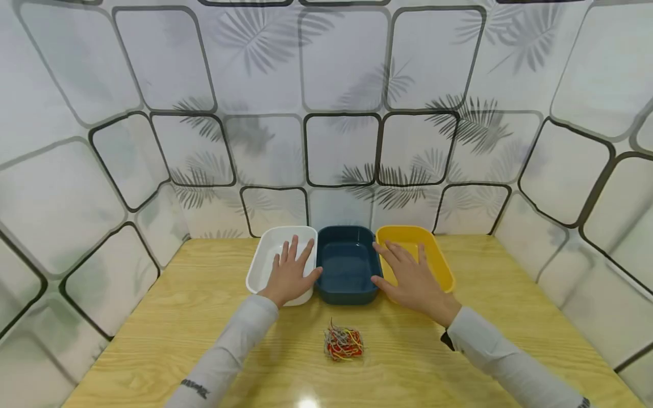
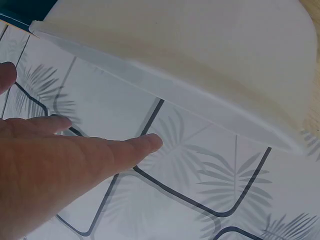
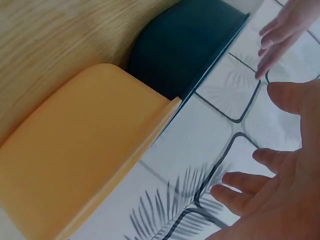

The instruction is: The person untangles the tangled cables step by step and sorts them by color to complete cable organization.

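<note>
Three plastic trays stand side by side: a white tray (image 1: 261, 266), a dark blue tray (image 1: 349, 260) and a yellow tray (image 1: 440, 266). My left hand (image 1: 292, 275) hovers over the white tray with its fingers spread and nothing in them. Above the yellow tray's left side, my right hand (image 1: 414, 283) is likewise spread, its thumb and index fingertip reaching the blue tray's right rim in the head view. Nearer to me on the table lies a tangled bundle of red, grey and yellow strands (image 1: 344, 343).
The light wooden table (image 1: 214, 317) runs back to a patterned curtain (image 1: 342, 150) close behind the trays. More of this cloth flanks the table on the left and right. A black band (image 1: 447, 340) shows at the right cuff.
</note>
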The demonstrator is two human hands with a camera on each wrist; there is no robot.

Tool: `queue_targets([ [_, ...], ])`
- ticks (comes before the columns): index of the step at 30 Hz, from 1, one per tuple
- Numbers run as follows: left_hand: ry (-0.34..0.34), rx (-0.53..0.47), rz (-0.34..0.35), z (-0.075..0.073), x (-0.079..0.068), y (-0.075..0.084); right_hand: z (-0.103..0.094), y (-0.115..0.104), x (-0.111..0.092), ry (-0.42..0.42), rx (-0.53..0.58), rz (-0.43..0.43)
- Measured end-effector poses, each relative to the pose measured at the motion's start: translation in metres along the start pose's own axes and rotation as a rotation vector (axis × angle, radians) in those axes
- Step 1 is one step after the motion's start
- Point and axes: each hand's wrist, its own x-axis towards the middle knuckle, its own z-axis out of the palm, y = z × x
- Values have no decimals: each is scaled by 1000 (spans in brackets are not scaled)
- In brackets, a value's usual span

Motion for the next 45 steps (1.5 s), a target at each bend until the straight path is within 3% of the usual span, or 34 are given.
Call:
queue_targets([
  [3, -3, 11, -9, 1, -1, -2, 4, -14, 0, 19, 51, -113],
  [5, -15, 4, -14, 1, -3, -2, 9, -26, -3, -20, 114, -228],
  [8, -26, -31, -8, 2, -4, -2, 16, -45, -14, -158, 200, -388],
  [10, -24, -73, 4, 3, -5, -2, 20, -56, -21, -287, 230, -437],
  [14, -16, -148, 44, 5, -7, 3, 32, -68, -31, -452, 222, -414],
  [17, -3, -175, 72, 8, -10, 10, 44, -70, -36, -494, 202, -375],
  [19, 48, -173, 126, 10, -11, 14, 50, -70, -40, -487, 198, -363],
  [24, 296, -83, 388, 12, -1, 18, 54, -68, -37, -406, 299, -358],
  [27, 355, -78, 466, 9, 3, 21, 49, -63, -28, -383, 407, -306],
  [30, 285, -195, 448, 4, 3, 27, 36, -59, -19, -333, 487, -235],
  [33, 94, -444, 411, -1, -1, 37, 19, -56, -9, -212, 566, -195],
  [36, -98, -650, 393, -5, -5, 47, 4, -55, -1, -52, 633, -210],
  [38, -169, -753, 386, -8, -8, 54, -4, -54, 3, 46, 657, -232],
  [43, -145, -976, 301, -28, -12, 71, -17, -55, 11, 220, 724, -222],
  [45, -114, -1035, 307, -37, -13, 78, -20, -55, 13, 270, 745, -205],
])
